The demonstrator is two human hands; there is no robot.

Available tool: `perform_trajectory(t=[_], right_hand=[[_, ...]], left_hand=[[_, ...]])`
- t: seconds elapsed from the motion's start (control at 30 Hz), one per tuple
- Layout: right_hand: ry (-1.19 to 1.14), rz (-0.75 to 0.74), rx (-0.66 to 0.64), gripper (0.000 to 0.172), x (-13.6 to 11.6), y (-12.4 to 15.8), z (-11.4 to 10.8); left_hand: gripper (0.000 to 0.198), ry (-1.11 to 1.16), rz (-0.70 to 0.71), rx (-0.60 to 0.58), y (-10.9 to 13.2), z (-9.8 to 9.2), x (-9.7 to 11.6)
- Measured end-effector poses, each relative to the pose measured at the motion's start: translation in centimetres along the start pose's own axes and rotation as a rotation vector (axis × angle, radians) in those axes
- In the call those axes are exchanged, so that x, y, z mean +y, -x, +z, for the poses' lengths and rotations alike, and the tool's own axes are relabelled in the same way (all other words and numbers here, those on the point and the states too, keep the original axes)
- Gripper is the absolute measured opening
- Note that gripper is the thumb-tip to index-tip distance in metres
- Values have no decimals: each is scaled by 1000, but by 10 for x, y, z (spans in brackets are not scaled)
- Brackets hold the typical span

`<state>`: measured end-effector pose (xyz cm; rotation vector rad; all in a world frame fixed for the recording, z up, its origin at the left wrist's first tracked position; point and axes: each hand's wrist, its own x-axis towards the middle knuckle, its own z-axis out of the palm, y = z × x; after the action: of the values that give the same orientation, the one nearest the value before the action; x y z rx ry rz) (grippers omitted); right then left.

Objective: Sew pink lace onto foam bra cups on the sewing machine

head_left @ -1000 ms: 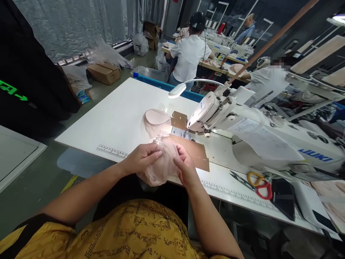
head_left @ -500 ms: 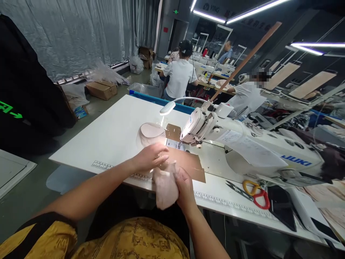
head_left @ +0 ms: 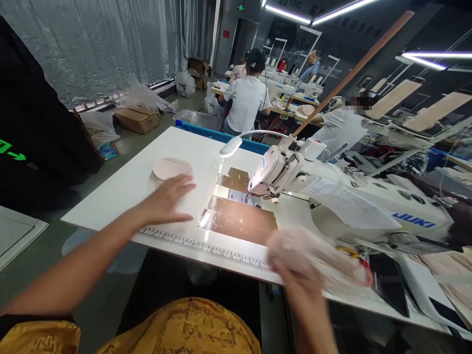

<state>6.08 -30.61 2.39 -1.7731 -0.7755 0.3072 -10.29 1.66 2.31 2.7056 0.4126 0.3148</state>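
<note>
My left hand (head_left: 167,197) lies open, fingers spread flat on the white table (head_left: 121,189), just in front of a round pale pink cup piece (head_left: 170,168). My right hand (head_left: 298,265) is smeared by motion at the table's front edge, to the right of the brown cardboard plate (head_left: 239,219). A sheer pale pink fabric piece (head_left: 324,258) is with it, stretched out to the right; its fingers do not show clearly. The white JUKI sewing machine (head_left: 332,191) stands behind, its head over the cardboard.
Red and yellow scissors (head_left: 363,268) and a black phone (head_left: 389,282) lie at the right, partly behind the fabric. A gooseneck lamp (head_left: 231,146) hangs over the needle area. Other people sit at machines farther back. Cardboard boxes (head_left: 137,119) and plastic bags lie on the floor at left.
My hands have parted. The right hand has swung right with the pink fabric piece. The left hand has moved left, and the round cup piece now lies farther left on the table.
</note>
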Motion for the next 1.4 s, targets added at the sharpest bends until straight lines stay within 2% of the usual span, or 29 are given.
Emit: perform_trajectory(t=[0.03, 0.07, 0.1, 0.13, 0.17, 0.2, 0.23, 0.3, 0.37, 0.4, 0.43, 0.47, 0.53, 0.6, 0.63, 0.67, 0.7, 0.8, 0.83, 0.87, 0.93, 0.97, 1.0, 1.1, 1.13, 1.23, 1.33, 1.4], right_hand=[[-5, -7, -163, 26, -2, -5, 17], [-43, -22, -333, 23, -6, -10, 33], [-93, -61, -463, 20, -10, -14, 45], [-125, -98, -525, 16, -14, -17, 53], [-135, -148, -517, 12, -18, -19, 57], [-132, -207, -451, 7, -20, -21, 57], [-125, -266, -343, 6, -21, -22, 53], [-124, -351, -73, 11, -18, -24, 41], [-115, -322, 123, 13, -12, -27, 34], [-96, -260, 145, 11, -8, -28, 34], [-77, -185, 106, 11, -5, -29, 36], [-76, -108, 9, 13, -2, -30, 41], [-187, 54, -282, 21, 3, -31, 54], [-395, 232, -514, 27, 6, -30, 65], [-490, 315, -580, 29, 8, -29, 68], [-568, 376, -617, 31, 9, -28, 69], [-623, 406, -635, 32, 10, -27, 70], [-696, 363, -630, 33, 12, -25, 68], [-698, 341, -610, 33, 11, -24, 68], [-693, 323, -575, 34, 11, -25, 68], [-683, 295, -451, 38, 9, -25, 70], [-680, 283, -373, 41, 8, -26, 71], [-677, 276, -299, 45, 7, -27, 72], [-637, 265, -186, 62, 7, -27, 71], [-606, 256, -178, 61, 8, -27, 71], [-502, 233, -177, 39, 14, -27, 66], [-490, 231, -202, 49, 22, -27, 62], [-509, 193, -193, 40, 27, -27, 59]], left_hand=[[88, 129, 142, -27, 1, 2, 19], [92, 300, 283, -107, 1, 5, 38], [93, 452, 362, -229, 1, 7, 54], [84, 562, 392, -330, 2, 10, 66], [73, 647, 379, -401, 4, 11, 72], [59, 683, 322, -426, 6, 13, 73], [45, 672, 234, -389, 9, 13, 70], [27, 562, 4, -204, 17, 15, 55], [17, 516, -194, -35, 25, 20, 42], [16, 594, -247, -13, 28, 24, 41], [20, 746, -256, -42, 31, 28, 43], [28, 943, -214, -114, 32, 33, 49], [51, 1322, -28, -317, 33, 41, 66], [71, 1527, 146, -492, 32, 45, 82], [77, 1567, 188, -530, 31, 45, 86], [80, 1580, 193, -511, 31, 45, 87], [79, 1568, 170, -432, 31, 45, 86], [75, 1394, 29, -115, 31, 47, 76], [75, 1344, -16, -101, 32, 49, 73], [74, 1327, -49, -158, 33, 52, 71], [67, 1392, -86, -347, 36, 57, 70], [60, 1451, -100, -409, 38, 60, 70], [54, 1507, -118, -423, 40, 62, 71], [44, 1607, -179, -327, 45, 66, 74], [43, 1617, -193, -299, 46, 66, 75], [37, 1606, -226, -219, 45, 66, 80], [34, 1591, -289, -138, 43, 67, 86], [31, 1640, -398, -65, 41, 69, 88]])
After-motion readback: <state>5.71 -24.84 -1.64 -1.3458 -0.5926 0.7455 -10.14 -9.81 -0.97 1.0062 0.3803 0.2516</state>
